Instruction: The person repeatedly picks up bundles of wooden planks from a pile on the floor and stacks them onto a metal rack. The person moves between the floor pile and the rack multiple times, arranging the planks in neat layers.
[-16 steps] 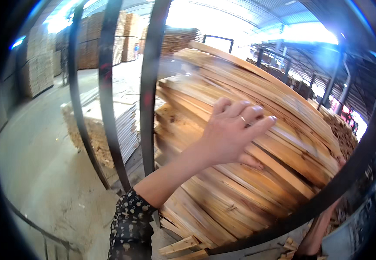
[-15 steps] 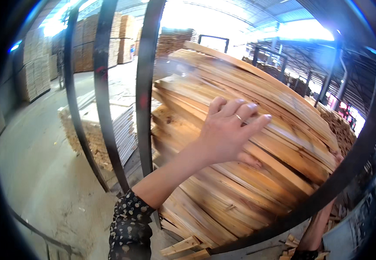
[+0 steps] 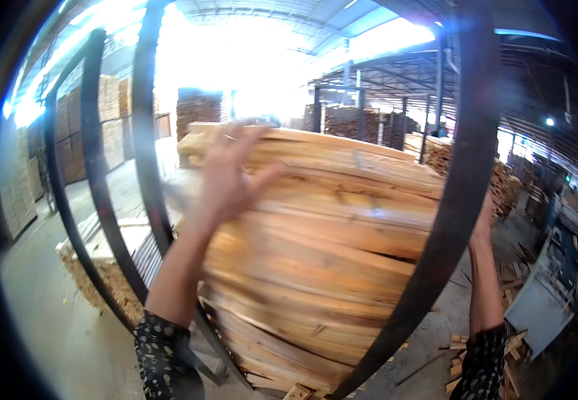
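On the far left we saw tall lumber stacks (image 3: 110, 137) standing well back, and nearer to us a low board stack (image 3: 119, 287) on the floor, seen through upright dark metal bars (image 3: 146, 127). Next came our left hand (image 3: 229, 177), blurred, its fingers spread and the thumb held out to the right; it was over the upper left of the big board pile (image 3: 322, 267), though we could not tell whether it touched. That pile filled the middle, its rough planks layered lengthwise between the bars and a thick dark post (image 3: 462, 113). Just right of the post, near the pile's right end, was our right hand (image 3: 484, 217), partly hidden, so we could not tell how its fingers stood. Farther right lay wood scraps (image 3: 459, 367) beside a pale grey machine (image 3: 539, 303).
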